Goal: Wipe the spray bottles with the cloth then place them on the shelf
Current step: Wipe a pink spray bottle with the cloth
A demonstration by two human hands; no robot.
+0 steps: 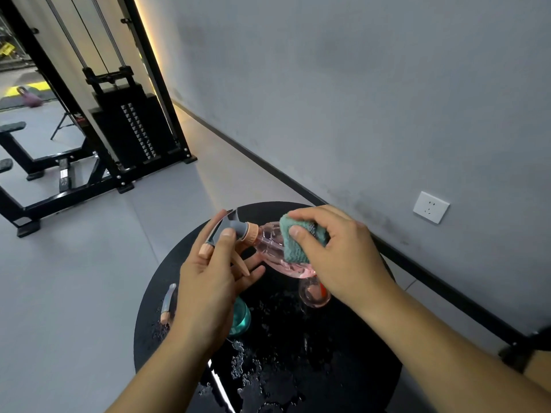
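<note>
Head view, centre frame: the left hand [208,278] grips a pink bottle [274,248] by its grey sprayer, holding it tilted above a wet black table [328,353], while the right hand [340,251] pinches a teal cloth [298,239] around the bottle's body. Two more bottles lie below.

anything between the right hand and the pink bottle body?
Yes, in the head view: a folded teal cloth sits between the right hand and the clear pink plastic spray bottle, pressed against its body.
</note>
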